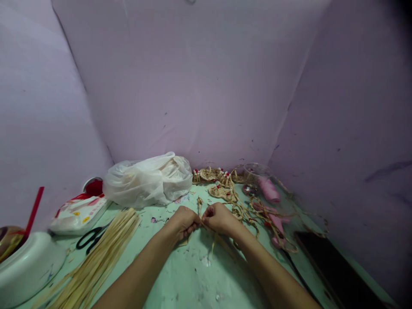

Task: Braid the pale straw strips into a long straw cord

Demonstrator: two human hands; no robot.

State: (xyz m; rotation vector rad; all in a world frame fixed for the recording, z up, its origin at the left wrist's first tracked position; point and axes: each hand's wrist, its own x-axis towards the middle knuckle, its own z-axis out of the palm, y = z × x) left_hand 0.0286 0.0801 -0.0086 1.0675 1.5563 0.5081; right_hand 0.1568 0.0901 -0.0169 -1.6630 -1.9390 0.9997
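In the middle of the head view, my left hand (186, 221) and my right hand (219, 218) meet, their fingertips pinched together on a thin straw braid (200, 207). Its short finished end points away from me, above the fingers. Loose pale strands hang below the hands toward me; the exact crossing of the strands is hidden by the fingers. Just beyond my right hand lie flat woven straw pieces (222, 193) with red and white beads. Coils of plaited straw cord (240, 211) rest beside that hand.
Left: a bundle of flat straw strips (103, 253), black-handled scissors (88, 240), a white soft pack (79, 214) and a white rounded container (28, 266). A plastic bag (148, 182) lies behind. Right: a pink spool (269, 190), a pink tool (277, 225) and a dark flat object (334, 270).
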